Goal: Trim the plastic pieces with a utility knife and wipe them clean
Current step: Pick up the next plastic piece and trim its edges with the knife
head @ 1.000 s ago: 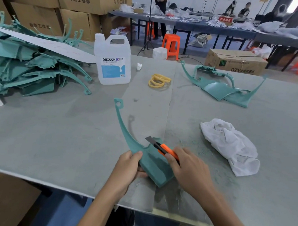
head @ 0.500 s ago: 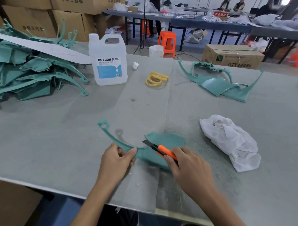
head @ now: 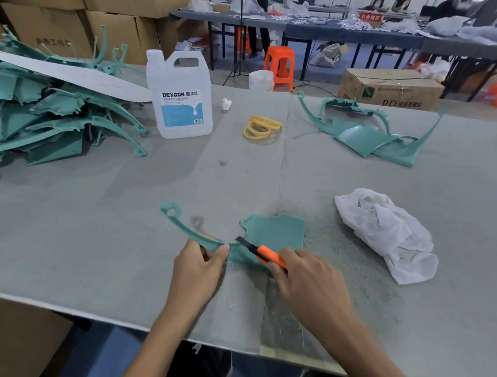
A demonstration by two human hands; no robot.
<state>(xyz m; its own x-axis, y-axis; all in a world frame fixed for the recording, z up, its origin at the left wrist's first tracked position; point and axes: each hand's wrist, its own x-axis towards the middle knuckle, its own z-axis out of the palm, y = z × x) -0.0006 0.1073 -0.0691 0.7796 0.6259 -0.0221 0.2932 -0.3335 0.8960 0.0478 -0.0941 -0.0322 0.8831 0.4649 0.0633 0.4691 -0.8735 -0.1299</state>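
A teal plastic piece (head: pixel 274 232) lies flat on the grey table near its front edge, its long curved arm with an eyelet reaching left. My left hand (head: pixel 198 268) pinches that arm between thumb and fingers. My right hand (head: pixel 308 288) grips an orange utility knife (head: pixel 267 254), whose dark blade touches the piece's edge where arm meets panel. A crumpled white cloth (head: pixel 388 231) lies on the table to the right of my hands.
A heap of teal pieces (head: pixel 45 122) fills the left side of the table, and a few more teal pieces (head: pixel 366 133) lie at the back right. A white DEXCON jug (head: pixel 180 97) and yellow rubber bands (head: pixel 261 127) stand behind. Plastic shavings lie around the knife.
The teal piece has been turned from standing steeply to lying flat with its arm pointing left. My left hand has slid along the arm, and the knife stays at the edge.
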